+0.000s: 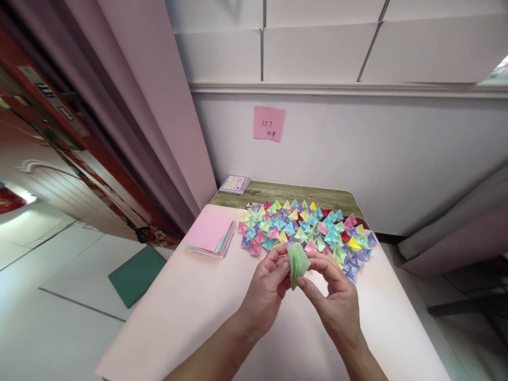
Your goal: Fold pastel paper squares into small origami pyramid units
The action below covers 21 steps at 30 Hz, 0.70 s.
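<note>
A light green folded paper piece (298,263) is held up above the pink-covered table (190,323), its layers fanned a little along the left side. My left hand (266,288) pinches its left edge between thumb and fingers. On the other side, my right hand (335,291) grips the right edge, thumb low and index finger higher up. Just beyond both hands lie many small origami pieces (289,228) in blue, green, pink, yellow and purple, crowded together. To their left rests a stack of square coloured paper (210,233) with a pink sheet on top.
At the table's far left corner is a small printed packet (235,184). A pink note (269,124) with handwriting is stuck to the white wall behind. Pink curtains (159,106) hang at the left, near an orange-brown door (47,132). A green mat (137,275) lies on the tiled floor.
</note>
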Tool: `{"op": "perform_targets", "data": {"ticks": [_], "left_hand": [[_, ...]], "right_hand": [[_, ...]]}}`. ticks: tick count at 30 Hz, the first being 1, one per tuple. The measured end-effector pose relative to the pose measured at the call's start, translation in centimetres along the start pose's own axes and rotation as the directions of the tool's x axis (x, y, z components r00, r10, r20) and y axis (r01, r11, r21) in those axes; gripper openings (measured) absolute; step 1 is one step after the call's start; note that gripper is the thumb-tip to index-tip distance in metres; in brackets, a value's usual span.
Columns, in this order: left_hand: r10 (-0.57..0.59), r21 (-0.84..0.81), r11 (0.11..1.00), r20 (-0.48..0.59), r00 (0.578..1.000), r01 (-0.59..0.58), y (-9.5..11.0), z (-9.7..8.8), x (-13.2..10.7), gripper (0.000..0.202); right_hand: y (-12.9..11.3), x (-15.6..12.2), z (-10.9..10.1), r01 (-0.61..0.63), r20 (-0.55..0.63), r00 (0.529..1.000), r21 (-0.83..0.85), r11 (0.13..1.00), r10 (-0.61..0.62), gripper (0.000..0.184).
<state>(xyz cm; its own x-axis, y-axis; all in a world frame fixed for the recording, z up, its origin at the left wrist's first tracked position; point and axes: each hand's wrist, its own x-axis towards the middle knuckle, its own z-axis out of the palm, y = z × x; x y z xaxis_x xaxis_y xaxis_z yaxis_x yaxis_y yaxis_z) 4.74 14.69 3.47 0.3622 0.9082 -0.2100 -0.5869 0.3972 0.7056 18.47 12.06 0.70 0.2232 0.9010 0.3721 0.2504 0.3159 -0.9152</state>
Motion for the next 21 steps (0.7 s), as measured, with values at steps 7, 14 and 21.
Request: {"op": "perform_targets", "data": {"ticks": [7, 14, 21], "left_hand": [[-0.005, -0.016, 1.0, -0.016, 1.0, 0.005, -0.32, -0.06, 0.09, 0.027], [0.03, 0.054, 0.998, -0.001, 1.0, -0.03, -0.18, 0.07, 0.0, 0.018], [0.052, 0.056, 0.997, 0.011, 0.999, -0.052, -0.09, 0.19, -0.28, 0.018]], "right_hand": [[0.21, -0.14, -0.05, -0.015, 0.014, 1.0, -0.007, 1.0, 0.015, 0.017], [0.32, -0.22, -0.09, -0.026, 0.02, 0.999, 0.006, 1.0, 0.026, 0.015], [0.68, -0.44, -0.03, -0.041, 0.03, 0.999, 0.058, 0.997, 0.039, 0.015]]}}
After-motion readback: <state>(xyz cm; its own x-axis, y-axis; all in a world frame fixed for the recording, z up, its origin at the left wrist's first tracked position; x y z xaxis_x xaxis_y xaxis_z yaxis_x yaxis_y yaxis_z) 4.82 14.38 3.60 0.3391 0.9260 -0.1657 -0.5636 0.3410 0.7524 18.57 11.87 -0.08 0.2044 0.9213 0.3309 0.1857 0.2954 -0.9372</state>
